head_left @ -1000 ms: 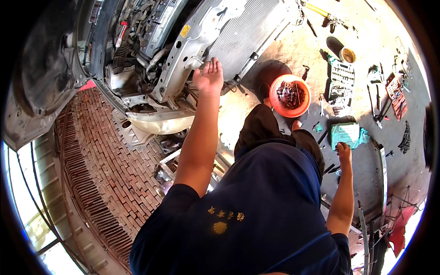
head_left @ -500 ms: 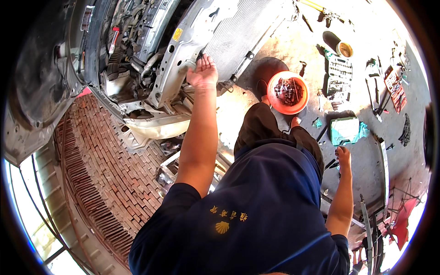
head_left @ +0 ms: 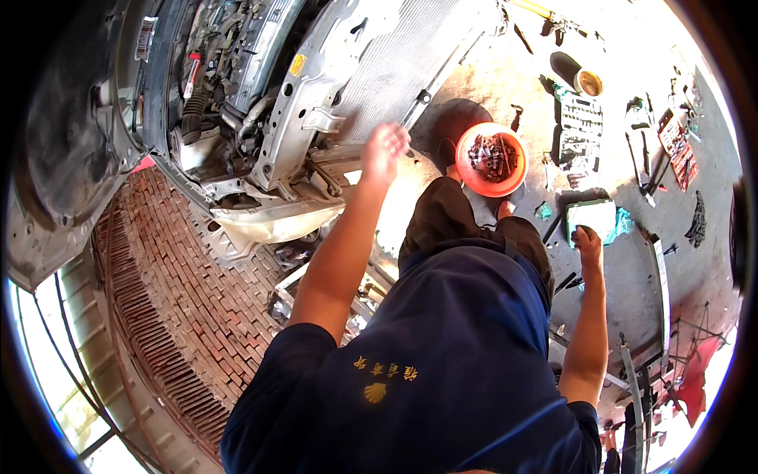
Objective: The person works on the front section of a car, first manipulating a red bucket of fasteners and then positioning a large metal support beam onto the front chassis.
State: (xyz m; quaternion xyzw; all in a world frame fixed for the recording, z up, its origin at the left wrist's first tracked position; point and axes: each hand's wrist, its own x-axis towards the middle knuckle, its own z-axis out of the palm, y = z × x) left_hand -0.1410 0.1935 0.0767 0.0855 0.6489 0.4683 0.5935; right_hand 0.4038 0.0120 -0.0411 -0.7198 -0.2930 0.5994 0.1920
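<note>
My left hand [head_left: 384, 150] is raised to the lower edge of a silver radiator [head_left: 395, 63] at the front of a stripped car; it is blurred, its fingers loosely apart, and nothing shows in it. My right hand [head_left: 586, 241] is down at my side on the concrete ground, touching the near corner of a flat white and teal box [head_left: 594, 215]; its fingers are too small to read. An orange bowl [head_left: 467, 180] full of bolts sits on the ground between the two hands, by my dark trouser leg [head_left: 450, 221].
The car's open engine bay [head_left: 229, 71] and grey metal support [head_left: 292, 110] fill the upper left. Brick paving [head_left: 181, 300] lies to the left. A socket tray [head_left: 580, 126], a black can [head_left: 575, 75], loose tools and a long metal strip [head_left: 659, 276] lie to the right.
My left hand has slid along the radiator's lower edge and its spread fingers have drawn closer together. My right hand stays by the white and teal box.
</note>
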